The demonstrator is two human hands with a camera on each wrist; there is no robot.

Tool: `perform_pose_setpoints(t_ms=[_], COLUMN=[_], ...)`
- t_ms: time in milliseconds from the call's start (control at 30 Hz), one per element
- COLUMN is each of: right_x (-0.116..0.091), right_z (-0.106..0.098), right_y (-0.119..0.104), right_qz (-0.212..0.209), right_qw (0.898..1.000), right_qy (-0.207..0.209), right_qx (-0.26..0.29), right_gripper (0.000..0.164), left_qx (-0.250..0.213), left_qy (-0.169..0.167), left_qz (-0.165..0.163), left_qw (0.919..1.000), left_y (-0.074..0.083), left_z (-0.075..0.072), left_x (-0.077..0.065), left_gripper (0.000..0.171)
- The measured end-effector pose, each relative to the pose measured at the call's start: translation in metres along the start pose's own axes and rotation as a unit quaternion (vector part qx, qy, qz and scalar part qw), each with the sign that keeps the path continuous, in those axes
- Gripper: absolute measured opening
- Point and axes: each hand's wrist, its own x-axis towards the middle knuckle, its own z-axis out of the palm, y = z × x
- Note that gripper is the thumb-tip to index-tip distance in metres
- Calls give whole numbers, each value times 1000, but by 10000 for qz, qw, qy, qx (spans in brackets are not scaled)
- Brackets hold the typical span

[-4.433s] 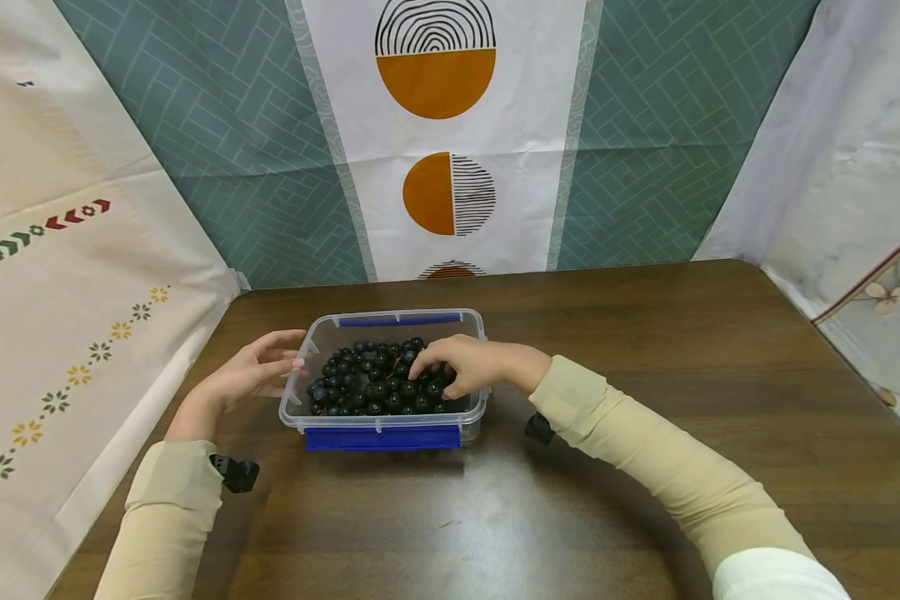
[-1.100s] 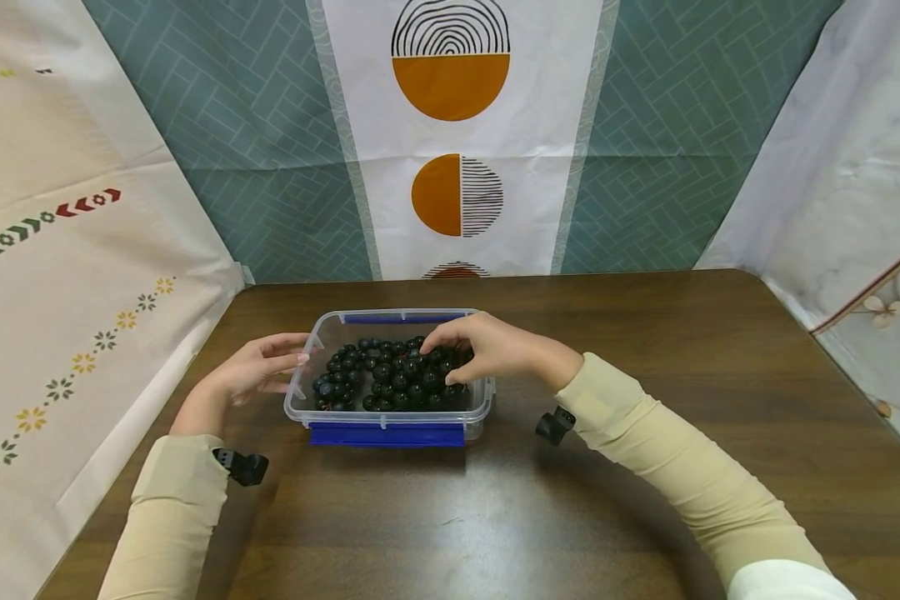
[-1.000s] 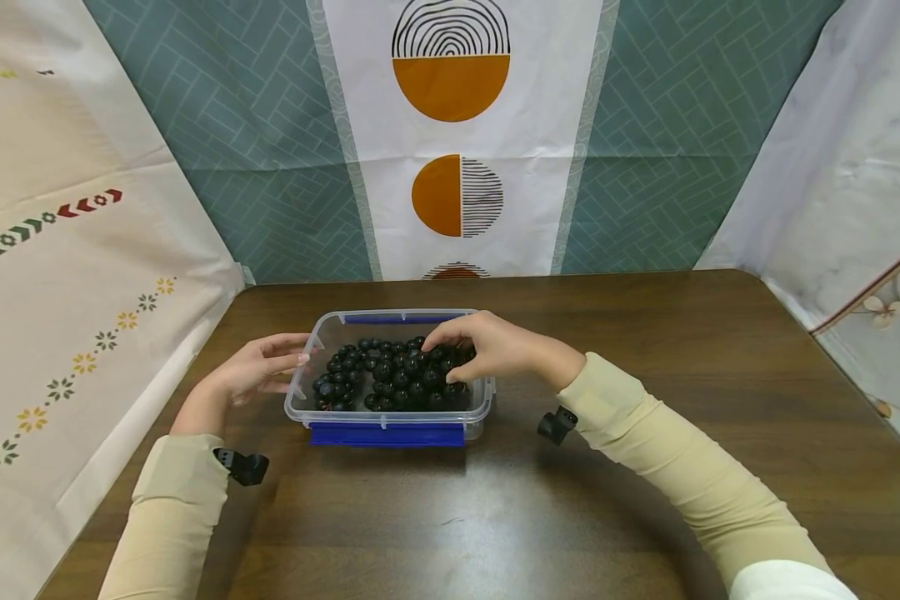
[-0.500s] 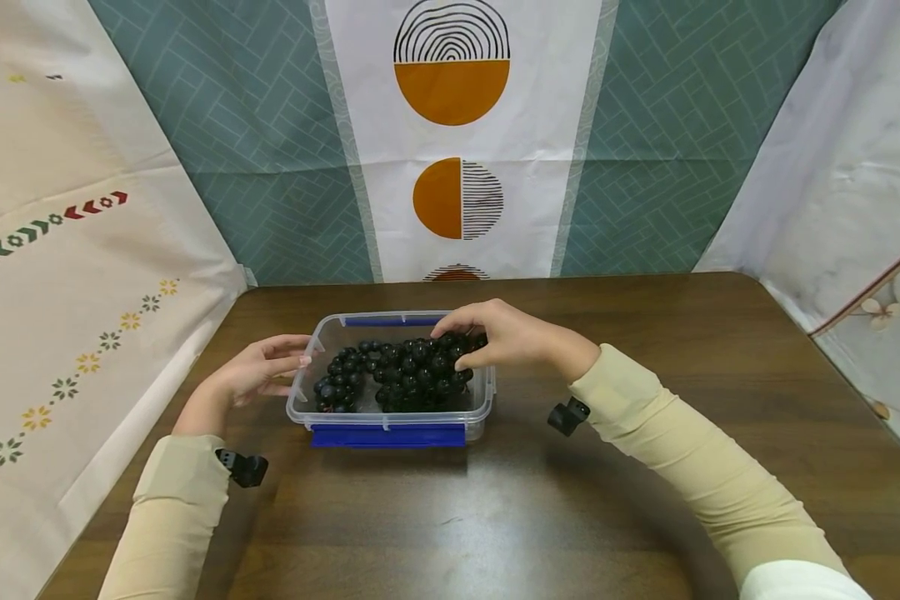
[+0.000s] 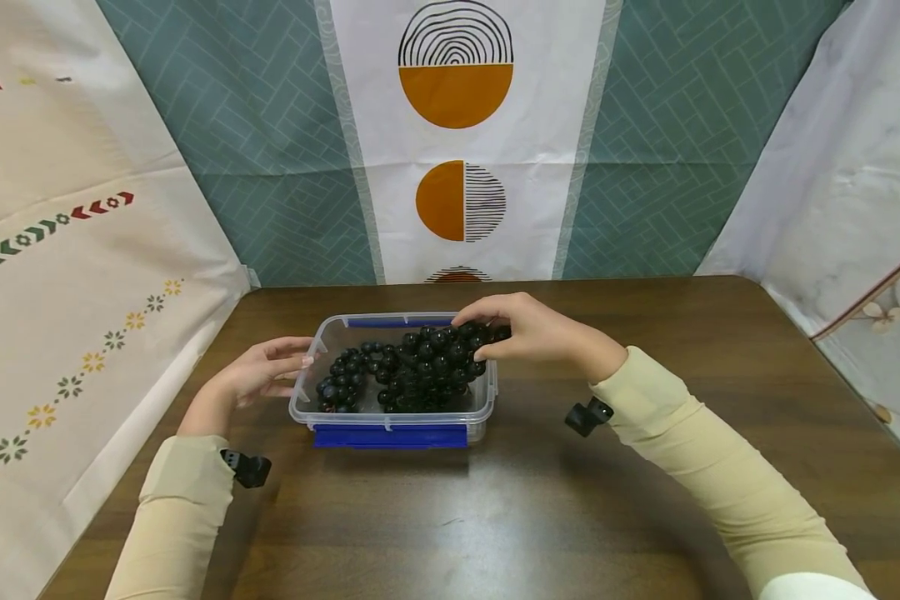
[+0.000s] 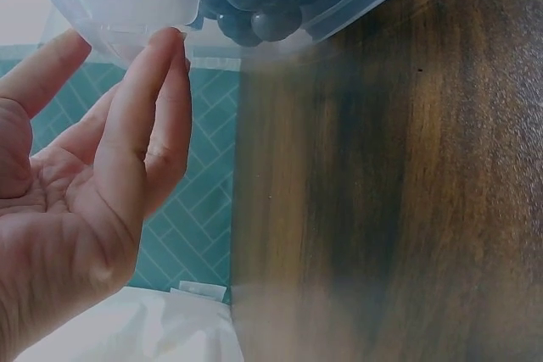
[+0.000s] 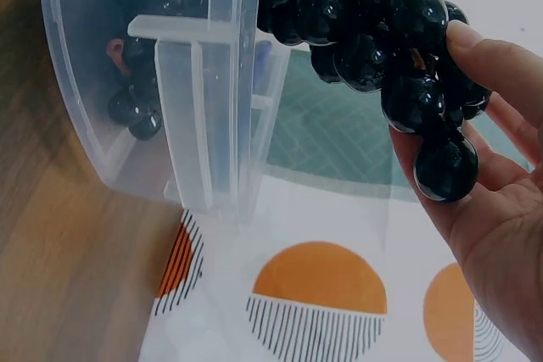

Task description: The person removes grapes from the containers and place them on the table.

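Looks like a makeshift recording booth; cannot tell the kind of building around. Furnished with a dark wood-grain table. Walled at back by creased teal cloth in a brick-like pattern, split by a white panel printed with orange-and-striped circles. Screened at left by cream cloth with flowers and chevrons, at right by whitish cloth. Equipped with black wrist cameras.
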Motion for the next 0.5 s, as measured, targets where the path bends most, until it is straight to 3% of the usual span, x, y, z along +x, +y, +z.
perform_pose_setpoints(t_ms=[500], right_x=[-12], right_z=[-17], right_y=[6], right_qz=[-98], right_qw=[9995], right_qy=[303], right_qx=[-49], right_gripper=[42], left_qx=[-55], left_qy=[57], left_qz=[-70], left_qw=[9999], left_y=[0], left_z=[0], left_x=[1], left_gripper=[65])
